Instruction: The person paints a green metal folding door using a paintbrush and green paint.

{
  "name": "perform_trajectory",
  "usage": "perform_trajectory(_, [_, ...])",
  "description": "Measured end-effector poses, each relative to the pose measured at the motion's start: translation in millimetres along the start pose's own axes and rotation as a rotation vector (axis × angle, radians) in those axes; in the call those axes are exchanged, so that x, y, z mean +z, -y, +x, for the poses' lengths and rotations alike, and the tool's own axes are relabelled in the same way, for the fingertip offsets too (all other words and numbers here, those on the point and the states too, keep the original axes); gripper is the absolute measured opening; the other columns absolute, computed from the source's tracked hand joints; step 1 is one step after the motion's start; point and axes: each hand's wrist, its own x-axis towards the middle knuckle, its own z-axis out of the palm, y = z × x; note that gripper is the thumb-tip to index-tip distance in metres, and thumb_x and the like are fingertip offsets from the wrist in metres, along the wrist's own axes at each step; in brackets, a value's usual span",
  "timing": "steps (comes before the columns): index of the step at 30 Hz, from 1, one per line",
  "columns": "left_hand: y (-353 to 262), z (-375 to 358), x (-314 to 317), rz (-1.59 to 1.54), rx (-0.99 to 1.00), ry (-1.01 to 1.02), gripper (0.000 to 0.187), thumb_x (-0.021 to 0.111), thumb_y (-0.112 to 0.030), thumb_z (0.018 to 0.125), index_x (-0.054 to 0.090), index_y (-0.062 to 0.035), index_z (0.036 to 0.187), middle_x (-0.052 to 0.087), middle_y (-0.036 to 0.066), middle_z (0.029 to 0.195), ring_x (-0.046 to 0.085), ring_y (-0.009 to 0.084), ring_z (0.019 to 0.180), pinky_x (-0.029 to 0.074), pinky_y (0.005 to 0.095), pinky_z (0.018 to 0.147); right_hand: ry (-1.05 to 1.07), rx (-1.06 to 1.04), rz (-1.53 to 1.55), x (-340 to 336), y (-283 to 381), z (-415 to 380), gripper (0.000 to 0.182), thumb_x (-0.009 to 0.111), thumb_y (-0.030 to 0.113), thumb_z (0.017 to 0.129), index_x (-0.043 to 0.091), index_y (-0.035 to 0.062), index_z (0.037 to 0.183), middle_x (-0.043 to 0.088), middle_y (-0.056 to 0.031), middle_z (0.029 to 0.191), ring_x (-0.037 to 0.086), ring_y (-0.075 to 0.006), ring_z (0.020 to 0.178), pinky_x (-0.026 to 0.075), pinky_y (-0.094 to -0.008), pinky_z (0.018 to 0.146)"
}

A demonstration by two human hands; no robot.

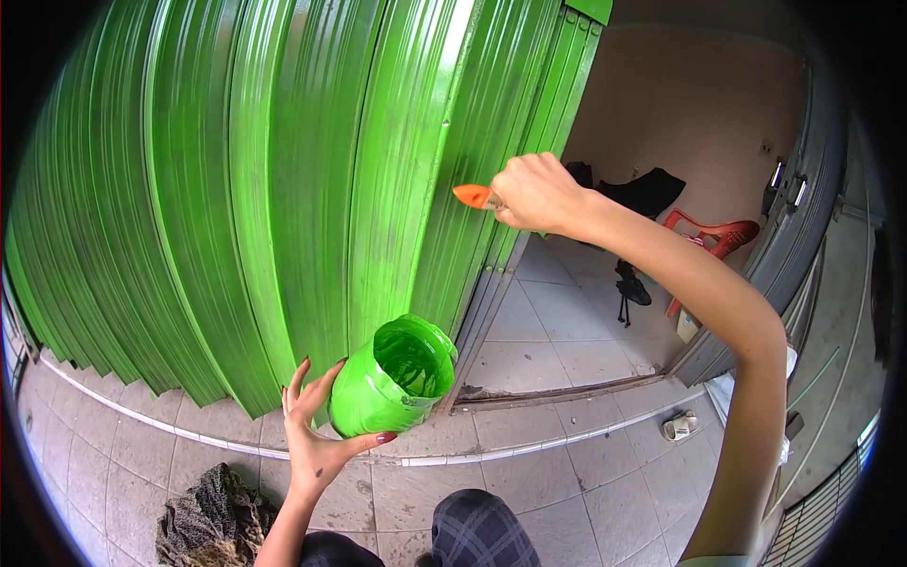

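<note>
Plaid trousers (pixel 487 529) cover the knees at the bottom edge. Just beyond them, the left hand (pixel 315 420) grips the side of a paint-smeared green container (pixel 383 387), thumb and fingers spread around it; wet green paint lies inside its open mouth. The right hand (pixel 537 192) is clenched around an orange-handled brush (pixel 472 197), its bristles hidden, in front of the glossy green folding metal door (pixel 312 170). Crumpled dark cloth (pixel 213 520) lies on the tiled pavement (pixel 420 491), and a red plastic chair (pixel 727 236) stands inside the doorway.
</note>
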Motion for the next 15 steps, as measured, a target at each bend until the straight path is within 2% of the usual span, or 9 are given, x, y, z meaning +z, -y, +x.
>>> perform_trajectory(4, [2,0,-1,-0.003,-0.007,-0.006,0.09,0.091,-0.039,0.047,0.06,-0.0056,0.124,0.065,0.01,0.115,0.034,0.035,0.133,0.023,0.0525,0.111,-0.264,0.027,0.221,-6,-3,4,0.011,0.068,0.012,0.066,0.066,0.0013,0.064,0.057,-0.018,0.056,0.06,-0.0351,0.053,0.049,-0.0432,0.049])
perform_trajectory(7, [4,-2,0,-0.009,0.0,-0.004,0.09,0.091,-0.039,0.047,0.06,-0.0058,0.124,0.065,0.01,0.114,0.034,0.035,0.133,0.023,0.0525,0.111,-0.184,-0.047,0.142,18,-4,-6,0.016,0.067,0.017,0.07,0.066,0.0014,0.066,0.053,-0.0165,0.049,0.055,-0.0337,0.045,0.047,-0.0402,0.048])
perform_trajectory(11, [3,-2,1,0.0,-0.006,0.0,0.09,0.091,-0.038,0.047,0.06,-0.0058,0.124,0.065,0.011,0.115,0.034,0.035,0.133,0.023,0.0527,0.11,-0.004,0.049,0.112,-2,-2,-2,0.012,0.069,0.014,0.069,0.068,0.002,0.069,0.058,-0.019,0.057,0.062,-0.0351,0.055,0.05,-0.0436,0.051])
perform_trajectory(15, [4,-1,1,-0.004,-0.006,-0.008,0.09,0.091,-0.038,0.047,0.06,-0.0063,0.124,0.065,0.011,0.114,0.034,0.0349,0.133,0.023,0.0528,0.111,-0.165,0.023,0.235,-2,-1,1,0.017,0.067,0.014,0.068,0.063,-0.0009,0.062,0.057,-0.0182,0.055,0.059,-0.0347,0.052,0.049,-0.0438,0.05])
